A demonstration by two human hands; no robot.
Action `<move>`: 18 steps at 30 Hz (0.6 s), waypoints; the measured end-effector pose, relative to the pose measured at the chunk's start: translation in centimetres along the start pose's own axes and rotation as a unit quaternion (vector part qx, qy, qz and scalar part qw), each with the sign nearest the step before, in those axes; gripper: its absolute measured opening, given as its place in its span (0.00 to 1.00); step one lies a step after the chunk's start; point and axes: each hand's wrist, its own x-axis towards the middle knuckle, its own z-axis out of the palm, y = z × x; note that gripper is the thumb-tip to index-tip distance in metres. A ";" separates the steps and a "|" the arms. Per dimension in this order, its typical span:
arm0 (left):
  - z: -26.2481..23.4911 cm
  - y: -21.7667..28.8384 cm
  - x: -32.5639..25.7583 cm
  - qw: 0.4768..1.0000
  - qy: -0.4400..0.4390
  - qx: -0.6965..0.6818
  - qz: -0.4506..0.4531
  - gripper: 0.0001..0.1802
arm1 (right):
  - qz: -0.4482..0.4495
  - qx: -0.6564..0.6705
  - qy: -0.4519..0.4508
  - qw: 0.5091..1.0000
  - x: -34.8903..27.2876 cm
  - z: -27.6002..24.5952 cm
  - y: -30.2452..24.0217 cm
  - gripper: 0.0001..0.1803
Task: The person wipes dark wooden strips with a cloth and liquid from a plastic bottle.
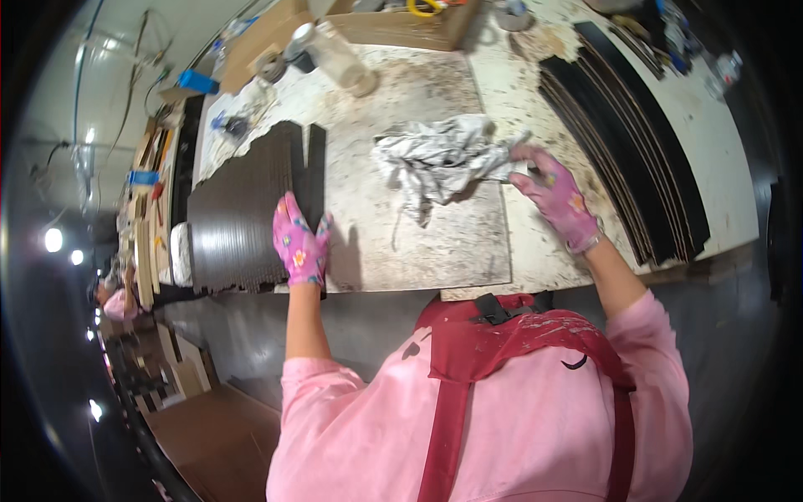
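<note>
Currently, a crumpled rag (439,155) lies on a table (728,176). Left of it, the gloved left hand (299,249) touches brown strips (238,209), thumb spread from fingers; whether it grips, I cannot tell. At the rag's right end, the gloved right hand (562,205) curls its fingers, any hold unclear. Farther right lie black strips (623,134).

Left glove (300,244), right glove (560,199): pink, multicoloured flowers. Left strips (238,213): dark brown. Right strips (642,138): black, brown edges. Rag (443,155): white, grey-smudged.
</note>
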 end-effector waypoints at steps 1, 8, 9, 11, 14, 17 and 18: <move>0.7 -1.5 -2.5 0.995 -0.049 0.067 -0.050 0.45 | -0.010 -0.065 -0.022 0.998 2.3 1.6 -1.6 0.31; 1.9 -3.6 -6.4 0.998 -0.024 0.012 -0.064 0.23 | -0.151 -0.478 -0.161 0.850 9.1 15.3 2.5 0.44; 1.4 -3.6 -6.2 0.994 -0.031 -0.040 -0.096 0.21 | -0.155 -0.440 -0.161 0.870 9.4 15.6 2.9 0.42; -0.9 -4.7 -6.5 0.952 -0.060 -0.254 -0.159 0.14 | -0.159 -0.363 -0.161 0.904 10.3 15.8 3.7 0.37; -1.5 -6.0 -7.6 0.701 -0.228 -0.592 -0.325 0.13 | -0.088 -0.251 -0.139 0.954 10.6 13.4 4.4 0.30; 0.4 -6.9 -11.3 0.502 -0.282 -0.758 -0.306 0.10 | 0.071 -0.124 -0.066 0.988 10.6 12.2 3.4 0.30; -0.1 -5.2 -11.2 0.368 -0.300 -0.807 -0.351 0.10 | 0.083 -0.070 -0.048 0.993 10.6 11.2 4.0 0.31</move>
